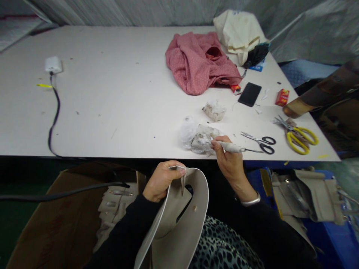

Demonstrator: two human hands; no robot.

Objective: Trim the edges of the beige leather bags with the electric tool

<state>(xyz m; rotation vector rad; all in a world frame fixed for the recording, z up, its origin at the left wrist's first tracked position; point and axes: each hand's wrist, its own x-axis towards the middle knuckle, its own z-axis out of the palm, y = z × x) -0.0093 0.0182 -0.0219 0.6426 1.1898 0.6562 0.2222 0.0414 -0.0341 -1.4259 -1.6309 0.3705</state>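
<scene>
My left hand [165, 179] pinches the top rim of a beige leather-like bag [193, 224], which hangs open over my lap with a dark-edged slot inside. My right hand [231, 164] is closed around a slim tool with a whitish, wrapped-looking handle [230, 146]. A thin metal rod sticks out of its right end. The tool's left end is at a stained whitish lump [204, 136] in clear plastic at the table's front edge; my fingers hide whether they touch. Behind it sits a smaller stained lump [214, 111].
Black-handled scissors [259, 142] and yellow-handled scissors [297, 134] lie right of my hand. A phone [249, 94], a red box [282, 97] and pink cloth [193, 63] are farther back. Boxes of beige pieces, a carton [56, 216] and a blue bin [322, 239], flank me.
</scene>
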